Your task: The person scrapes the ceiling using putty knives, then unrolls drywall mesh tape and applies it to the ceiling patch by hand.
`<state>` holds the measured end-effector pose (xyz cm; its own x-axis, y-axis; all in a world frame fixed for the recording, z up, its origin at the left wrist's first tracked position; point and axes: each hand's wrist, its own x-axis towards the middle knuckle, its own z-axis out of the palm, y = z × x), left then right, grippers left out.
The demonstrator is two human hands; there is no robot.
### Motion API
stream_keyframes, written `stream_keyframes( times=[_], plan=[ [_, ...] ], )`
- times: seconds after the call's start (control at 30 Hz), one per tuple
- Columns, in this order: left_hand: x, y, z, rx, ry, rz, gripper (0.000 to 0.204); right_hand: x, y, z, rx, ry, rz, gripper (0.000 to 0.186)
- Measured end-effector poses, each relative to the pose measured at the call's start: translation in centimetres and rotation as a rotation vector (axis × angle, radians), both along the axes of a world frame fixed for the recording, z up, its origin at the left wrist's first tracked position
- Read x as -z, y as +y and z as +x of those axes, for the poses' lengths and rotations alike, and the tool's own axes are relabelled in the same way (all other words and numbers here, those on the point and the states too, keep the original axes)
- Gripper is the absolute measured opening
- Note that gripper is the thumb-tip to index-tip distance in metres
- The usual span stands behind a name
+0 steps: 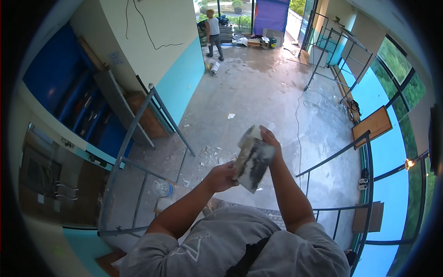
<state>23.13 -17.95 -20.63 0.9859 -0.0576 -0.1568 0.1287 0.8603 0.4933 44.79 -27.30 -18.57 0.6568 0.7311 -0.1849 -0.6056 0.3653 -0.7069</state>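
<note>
I hold a flat rectangular plate (255,168), smeared white and dark grey, over the scaffold, with a smaller white piece (250,134) at its upper end; I cannot make out whether this is one tool or two. My right hand (272,144) is closed round the upper right part. My left hand (223,174) is closed at the lower left edge, its fingertips partly hidden by the plate. A clear plastic jug (162,188) with a blue band is below my left forearm.
Grey metal railings (136,121) surround me on both sides. Below, debris lies on the concrete floor (240,97), with a cable along the right. A scaffold tower (332,57) and a leaning wooden board (371,127) stand right. A person (213,32) walks at the back near piled materials.
</note>
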Motion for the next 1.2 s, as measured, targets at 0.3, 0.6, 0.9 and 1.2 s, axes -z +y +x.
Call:
stream_keyframes(
  times=[0.3,0.6,0.9,1.2],
  plan=[
    [-0.8,4.7,-5.1,-0.363,0.046,0.205,0.049,3.5,-5.8,1.1,-0.166,-0.292,-0.515,0.043],
    [-1.9,4.0,-4.0,-0.428,0.342,0.681,0.042,2.1,-8.0,-1.8,-0.216,-0.157,-0.319,0.055],
    [-9.7,0.8,-2.4,-0.374,0.274,1.835,0.023,-2.4,-9.5,-2.8,-0.285,-0.471,-0.368,0.062],
    [-11.2,-1.2,-0.3,-0.392,-0.333,2.275,0.022,-4.1,-9.8,-3.9,-0.300,-0.710,-0.498,0.057]
  ],
)
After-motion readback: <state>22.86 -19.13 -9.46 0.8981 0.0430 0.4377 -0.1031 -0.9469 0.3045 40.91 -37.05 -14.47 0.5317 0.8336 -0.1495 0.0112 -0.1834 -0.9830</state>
